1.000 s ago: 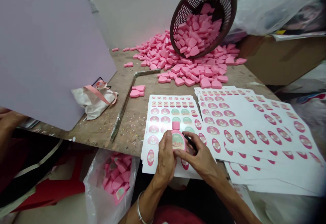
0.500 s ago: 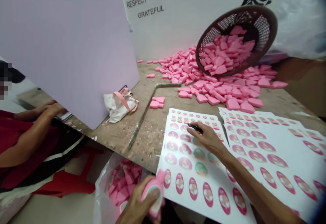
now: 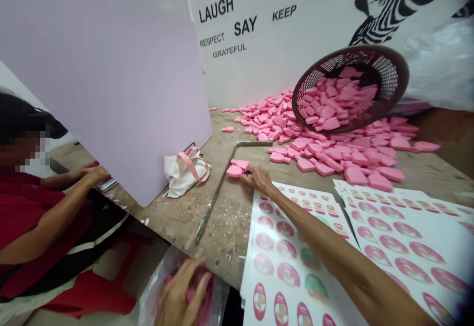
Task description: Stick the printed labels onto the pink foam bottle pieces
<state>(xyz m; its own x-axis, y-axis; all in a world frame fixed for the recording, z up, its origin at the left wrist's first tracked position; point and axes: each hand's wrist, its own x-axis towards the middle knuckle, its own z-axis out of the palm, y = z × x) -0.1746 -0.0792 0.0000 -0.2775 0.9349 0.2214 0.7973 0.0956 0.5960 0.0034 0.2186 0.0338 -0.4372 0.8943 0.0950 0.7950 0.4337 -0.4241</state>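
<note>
Head view: the person's right hand (image 3: 259,179) stretches across the workbench, its fingers curled closed around a slim black pen (image 3: 246,172), of which only the tip shows. Those fingers touch two flat pink foam pieces (image 3: 235,168) lying together on the scuffed wooden workbench (image 3: 237,222). The left hand (image 3: 181,289) is low at the bench's near edge, blurred, its fingers spread open and reaching into a clear plastic bag (image 3: 151,300) filled with more pink foam. Beyond the right hand, a large heap of heart-shaped pink foam pieces (image 3: 333,155) spills from a tilted dark brown plastic basket (image 3: 392,76), which is itself half full. Two stacks of white sticker sheets printed with pink ovals (image 3: 296,252) lie side by side, just below the right forearm. An L-shaped metal bar (image 3: 218,195) and a cream cloth bag with pink ribbon (image 3: 183,174) rest on the bench near a tall lilac board (image 3: 103,94). Past that board, a co-worker in a red top (image 3: 37,227) keeps both hands on the bench — one hand (image 3: 95,174) is in clear view.
</note>
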